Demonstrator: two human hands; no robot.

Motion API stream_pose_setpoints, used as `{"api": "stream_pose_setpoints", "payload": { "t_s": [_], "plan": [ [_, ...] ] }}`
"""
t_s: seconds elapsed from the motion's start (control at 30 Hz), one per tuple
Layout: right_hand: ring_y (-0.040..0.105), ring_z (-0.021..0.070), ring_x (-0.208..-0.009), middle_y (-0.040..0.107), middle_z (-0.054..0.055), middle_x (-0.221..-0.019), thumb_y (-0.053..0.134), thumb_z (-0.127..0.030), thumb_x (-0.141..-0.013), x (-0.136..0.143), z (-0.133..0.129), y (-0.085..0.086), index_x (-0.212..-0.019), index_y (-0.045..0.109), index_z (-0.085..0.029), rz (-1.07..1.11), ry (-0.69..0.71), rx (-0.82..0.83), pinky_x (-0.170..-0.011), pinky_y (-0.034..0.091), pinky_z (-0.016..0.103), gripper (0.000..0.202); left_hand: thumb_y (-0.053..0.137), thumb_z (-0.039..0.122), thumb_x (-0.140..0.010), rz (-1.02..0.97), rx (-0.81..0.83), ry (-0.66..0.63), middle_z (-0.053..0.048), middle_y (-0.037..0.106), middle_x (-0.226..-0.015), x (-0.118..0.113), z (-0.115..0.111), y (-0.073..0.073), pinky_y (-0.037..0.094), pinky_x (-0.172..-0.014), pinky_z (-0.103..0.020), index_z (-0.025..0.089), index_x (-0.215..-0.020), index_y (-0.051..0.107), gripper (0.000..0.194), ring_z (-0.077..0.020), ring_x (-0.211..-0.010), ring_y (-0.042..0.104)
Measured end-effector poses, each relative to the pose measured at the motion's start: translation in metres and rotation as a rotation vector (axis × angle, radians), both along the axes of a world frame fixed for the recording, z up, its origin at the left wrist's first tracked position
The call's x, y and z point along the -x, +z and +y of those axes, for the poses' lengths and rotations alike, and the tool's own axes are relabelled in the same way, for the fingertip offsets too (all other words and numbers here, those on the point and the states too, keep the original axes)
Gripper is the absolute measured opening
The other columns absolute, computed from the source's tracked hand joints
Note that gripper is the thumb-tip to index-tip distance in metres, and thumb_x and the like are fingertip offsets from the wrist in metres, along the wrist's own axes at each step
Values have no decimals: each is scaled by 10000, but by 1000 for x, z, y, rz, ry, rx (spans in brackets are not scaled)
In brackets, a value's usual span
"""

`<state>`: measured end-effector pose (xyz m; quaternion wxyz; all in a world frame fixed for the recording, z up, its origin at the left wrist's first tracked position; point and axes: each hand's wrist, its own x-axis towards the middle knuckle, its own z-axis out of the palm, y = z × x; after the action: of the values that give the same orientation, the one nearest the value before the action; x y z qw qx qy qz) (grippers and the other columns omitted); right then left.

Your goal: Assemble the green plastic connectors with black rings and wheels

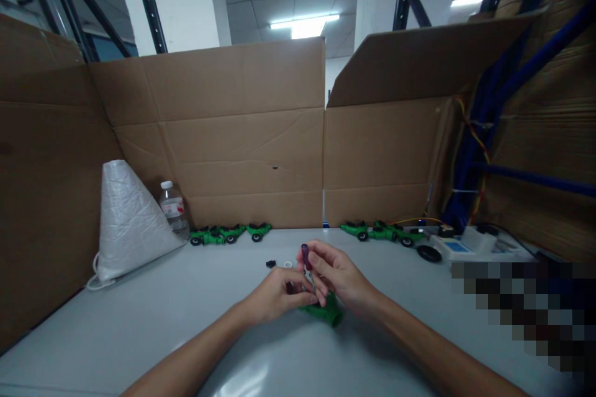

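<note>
My right hand [342, 276] is closed around a small screwdriver with a purple handle [305, 254]. It stands nearly upright, and its shaft points down between my fingers. My left hand [279, 294] is closed at the near end of a green toy car body [329, 311], its thumb and fingertips beside the screwdriver's lower end. Both hands cover much of the car body, and the screwdriver's tip is hidden. Just beyond my left hand, a small black part [270, 264] and a white ring [288, 265] lie on the table.
Several green toy cars [216, 235] line the back left, and others [382, 232] the back right. A white wrapped cone-shaped bundle [128, 223] and a water bottle [173, 208] stand left. Cardboard walls [242, 155] enclose the table [186, 304]. A black disc [429, 254] and power strip [470, 248] lie right.
</note>
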<state>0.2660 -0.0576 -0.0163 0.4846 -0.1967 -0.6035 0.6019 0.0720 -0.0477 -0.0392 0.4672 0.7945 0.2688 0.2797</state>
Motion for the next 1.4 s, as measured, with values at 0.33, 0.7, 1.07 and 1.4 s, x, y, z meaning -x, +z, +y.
{"api": "stream_pose_setpoints", "payload": {
  "t_s": [0.33,0.7,1.07,1.4],
  "plan": [
    [502,38,-371,664,-32,-830,678,-649,-954,2,2,-2,-1098,552,-217,29,29,-9,-350,472,166,473,774,508,-919,-49,-45,-21,-130,804,-1056,-2,-4,9,522,-845,-275,134,-972,841,384,-223,-971,720],
    [509,44,-340,688,-45,-761,779,-666,-860,2,1,0,-1014,492,-232,16,9,-1,-321,410,139,543,776,501,-920,-93,-7,-54,-125,802,-1030,-4,-6,11,521,-869,-275,124,-959,835,384,-212,-963,718],
    [491,30,-329,703,-43,-760,822,-581,-867,3,4,-5,-956,470,-228,41,-5,-22,-304,363,115,506,810,490,-893,-86,39,-22,-121,805,-1028,-5,-5,9,513,-845,-260,128,-935,846,366,-205,-944,716],
    [527,25,-366,724,1,-893,745,-594,-931,4,3,-4,-971,516,-207,46,-5,-36,-334,437,135,451,792,506,-906,-6,11,28,-103,803,-949,0,0,2,459,-711,-225,123,-948,851,389,-152,-782,662]
  ]
}}
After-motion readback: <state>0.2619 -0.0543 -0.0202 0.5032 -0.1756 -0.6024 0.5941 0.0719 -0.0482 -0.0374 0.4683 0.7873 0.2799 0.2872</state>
